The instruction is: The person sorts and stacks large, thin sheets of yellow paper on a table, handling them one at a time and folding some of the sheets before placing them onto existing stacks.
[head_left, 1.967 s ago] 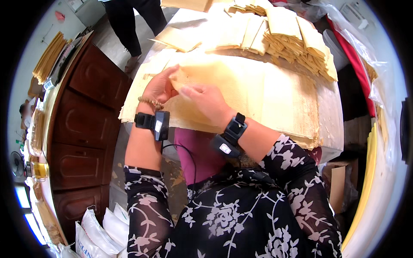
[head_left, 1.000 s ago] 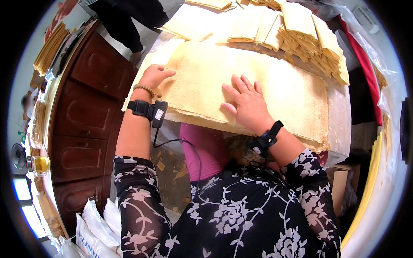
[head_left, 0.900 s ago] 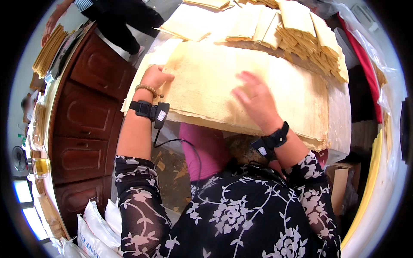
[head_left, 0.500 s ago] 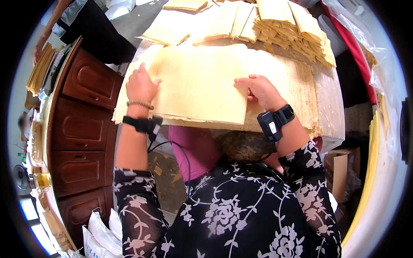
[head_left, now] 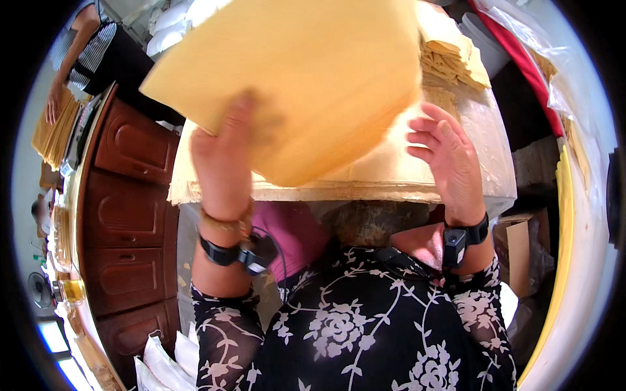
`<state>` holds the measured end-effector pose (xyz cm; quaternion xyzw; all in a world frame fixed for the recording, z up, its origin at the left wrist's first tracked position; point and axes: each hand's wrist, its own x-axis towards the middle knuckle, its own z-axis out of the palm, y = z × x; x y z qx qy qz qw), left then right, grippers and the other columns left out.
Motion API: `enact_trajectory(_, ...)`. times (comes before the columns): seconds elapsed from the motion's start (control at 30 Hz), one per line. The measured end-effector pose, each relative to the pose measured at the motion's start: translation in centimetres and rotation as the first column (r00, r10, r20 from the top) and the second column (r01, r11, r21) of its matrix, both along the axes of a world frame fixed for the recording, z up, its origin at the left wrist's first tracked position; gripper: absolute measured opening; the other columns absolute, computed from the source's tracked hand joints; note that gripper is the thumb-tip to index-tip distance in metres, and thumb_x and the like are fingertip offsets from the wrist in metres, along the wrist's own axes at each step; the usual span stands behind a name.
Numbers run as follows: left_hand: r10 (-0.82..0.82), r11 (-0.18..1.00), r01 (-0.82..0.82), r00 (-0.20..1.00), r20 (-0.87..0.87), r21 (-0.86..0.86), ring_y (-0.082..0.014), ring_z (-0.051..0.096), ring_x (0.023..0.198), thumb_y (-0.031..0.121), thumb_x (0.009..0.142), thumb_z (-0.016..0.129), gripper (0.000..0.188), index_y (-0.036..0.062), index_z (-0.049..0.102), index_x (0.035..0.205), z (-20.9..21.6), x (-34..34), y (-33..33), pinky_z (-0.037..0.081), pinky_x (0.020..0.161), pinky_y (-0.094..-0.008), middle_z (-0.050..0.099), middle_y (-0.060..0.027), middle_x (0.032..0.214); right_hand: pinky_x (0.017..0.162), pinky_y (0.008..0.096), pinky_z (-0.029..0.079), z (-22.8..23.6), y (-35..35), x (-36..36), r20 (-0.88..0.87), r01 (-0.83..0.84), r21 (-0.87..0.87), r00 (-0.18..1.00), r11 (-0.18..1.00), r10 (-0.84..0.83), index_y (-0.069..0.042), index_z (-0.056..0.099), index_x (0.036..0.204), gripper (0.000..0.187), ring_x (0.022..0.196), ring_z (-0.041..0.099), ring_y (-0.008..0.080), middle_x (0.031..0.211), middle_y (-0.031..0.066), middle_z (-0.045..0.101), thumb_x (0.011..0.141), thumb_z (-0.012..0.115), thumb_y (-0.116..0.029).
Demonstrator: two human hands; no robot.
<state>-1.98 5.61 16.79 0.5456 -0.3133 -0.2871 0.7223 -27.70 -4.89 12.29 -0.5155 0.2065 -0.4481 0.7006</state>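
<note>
A large, thin, pale yellow sheet (head_left: 306, 78) is raised and tilted above the table. My left hand (head_left: 223, 163) grips its near left edge, thumb on the upper face, slightly blurred. Beside the sheet's right edge, my right hand (head_left: 451, 159) is open, fingers apart and slightly curled, holding nothing. Under the raised sheet, more flat sheets (head_left: 385, 179) lie stacked along the table's near side. Each wrist wears a black strap with a small device.
At the table's far right is a pile of folded yellow sheets (head_left: 450, 55). Brown wooden cabinets (head_left: 130, 202) stand on the left. A person (head_left: 98, 49) there rests a hand on upright sheets (head_left: 55, 130). White sacks (head_left: 163, 365) sit lower left, and an open cardboard box (head_left: 518, 257) at right.
The top sheet has been lifted off the stack and tilted up in my left hand. My right hand has come away from it, opened and moved right.
</note>
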Motion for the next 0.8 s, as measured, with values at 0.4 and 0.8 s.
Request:
enact_trajectory(0.4,-0.130,0.825,-0.113,0.915,0.381,0.553,-0.0256,0.071,0.086,0.028,0.085,0.077,0.057,-0.0088,0.059,0.124,-16.7,11.6,-6.1,0.056,0.078,-0.0366,0.073,-0.0171,0.093,0.085,0.0359,0.056,-7.8,3.6,-4.6,-0.264,-0.091,0.644,0.905,0.759,0.333,-0.001,0.049,0.138,0.069,0.110,0.067,0.0274,0.129,0.0206,0.062,0.103,0.035,-0.059)
enact_trajectory(0.8,-0.427,0.903,0.005,-0.125,0.896,0.430,-0.0256,0.046,0.140,0.003,0.086,0.054,0.055,0.0219,0.058,0.137,-14.8,0.5,5.4,0.033,0.116,-0.0423,0.052,-0.0053,0.148,0.075,0.0310,0.057,-10.8,4.5,-1.7,-0.223,-0.140,0.734,0.874,0.665,0.431,-0.002,0.051,0.133,0.049,0.103,0.068,0.0249,0.124,0.0188,0.065,0.106,0.042,-0.042)
